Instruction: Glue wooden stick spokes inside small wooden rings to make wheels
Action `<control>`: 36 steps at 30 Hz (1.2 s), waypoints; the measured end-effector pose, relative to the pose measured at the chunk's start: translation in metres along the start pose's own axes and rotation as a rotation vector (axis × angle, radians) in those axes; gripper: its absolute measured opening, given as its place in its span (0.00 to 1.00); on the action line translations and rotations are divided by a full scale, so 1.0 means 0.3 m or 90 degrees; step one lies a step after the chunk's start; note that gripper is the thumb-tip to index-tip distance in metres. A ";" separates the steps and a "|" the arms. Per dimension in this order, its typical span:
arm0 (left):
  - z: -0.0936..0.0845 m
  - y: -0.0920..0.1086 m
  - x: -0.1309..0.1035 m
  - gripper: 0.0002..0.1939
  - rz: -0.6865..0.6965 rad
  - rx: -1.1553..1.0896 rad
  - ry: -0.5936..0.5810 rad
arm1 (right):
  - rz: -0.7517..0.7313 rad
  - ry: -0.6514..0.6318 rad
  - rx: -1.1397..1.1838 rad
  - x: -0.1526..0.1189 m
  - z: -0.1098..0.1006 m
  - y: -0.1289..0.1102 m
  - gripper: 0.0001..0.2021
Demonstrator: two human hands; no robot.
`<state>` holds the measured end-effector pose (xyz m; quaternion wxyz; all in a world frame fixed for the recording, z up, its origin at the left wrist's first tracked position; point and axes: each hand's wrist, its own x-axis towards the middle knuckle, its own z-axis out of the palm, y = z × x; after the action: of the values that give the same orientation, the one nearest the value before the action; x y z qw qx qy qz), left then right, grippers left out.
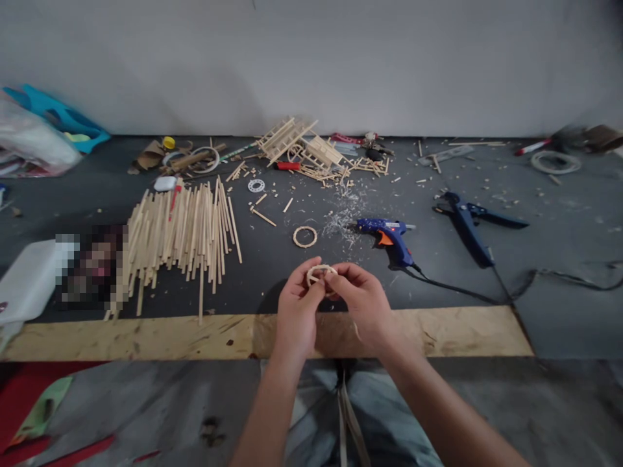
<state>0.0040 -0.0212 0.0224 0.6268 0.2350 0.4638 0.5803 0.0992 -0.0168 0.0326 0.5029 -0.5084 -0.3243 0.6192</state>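
Between my two hands, just above the table's front edge, is a small wooden ring [315,269] made of short stick pieces. My left hand [300,301] pinches its left side with thumb and fingers. On its right side, the thumb and fingers of my right hand [363,301] close round it; the lower part of the ring is mostly hidden by the fingers. A second wooden ring [305,237] lies flat on the dark table just beyond my hands. To the right of that lies a blue glue gun [389,235] with an orange trigger.
A pile of wooden sticks [182,233] spreads at the left. Dark-blue cutters [470,227] lie at the right, near the glue gun's cord [452,292]. Stick-built structures [304,146] and scraps stand near the wall. A white toothed ring [256,186] lies mid-table.
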 end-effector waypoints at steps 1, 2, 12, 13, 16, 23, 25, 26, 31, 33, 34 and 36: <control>-0.003 0.004 0.000 0.16 -0.003 0.022 -0.011 | 0.000 -0.004 -0.011 -0.001 -0.003 0.000 0.07; -0.005 0.008 0.000 0.16 -0.005 0.044 -0.021 | -0.001 -0.010 -0.021 -0.001 -0.006 -0.001 0.08; 0.025 0.013 -0.023 0.08 0.084 0.087 0.032 | -0.023 -0.009 -0.081 -0.009 0.002 -0.004 0.11; 0.026 0.013 -0.024 0.09 0.088 0.094 0.030 | -0.028 -0.006 -0.085 -0.010 0.003 -0.005 0.10; 0.026 0.015 -0.025 0.10 0.102 0.111 0.028 | -0.042 -0.003 -0.099 -0.011 0.003 -0.007 0.09; 0.028 0.016 -0.028 0.12 0.114 0.118 0.021 | -0.052 0.006 -0.095 -0.013 0.007 -0.003 0.08; 0.030 0.016 -0.029 0.12 0.118 0.117 0.020 | -0.052 0.005 -0.095 -0.015 0.009 -0.006 0.08; 0.031 0.016 -0.030 0.12 0.120 0.115 0.019 | -0.052 0.004 -0.096 -0.016 0.010 -0.010 0.08; 0.037 0.011 -0.033 0.10 0.117 0.087 0.028 | -0.047 -0.001 -0.102 -0.021 0.015 -0.026 0.07; 0.040 0.005 -0.035 0.10 0.109 0.067 0.043 | -0.044 -0.001 -0.103 -0.021 0.015 -0.028 0.08; 0.043 0.002 -0.036 0.09 0.107 0.059 0.050 | -0.041 -0.003 -0.102 -0.021 0.015 -0.027 0.08; 0.048 -0.003 -0.038 0.09 0.105 0.045 0.061 | -0.037 -0.006 -0.097 -0.020 0.015 -0.023 0.08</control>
<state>0.0179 -0.0286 0.0318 0.5451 0.2664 0.4929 0.6236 0.0969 -0.0200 0.0421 0.4792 -0.5325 -0.3873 0.5804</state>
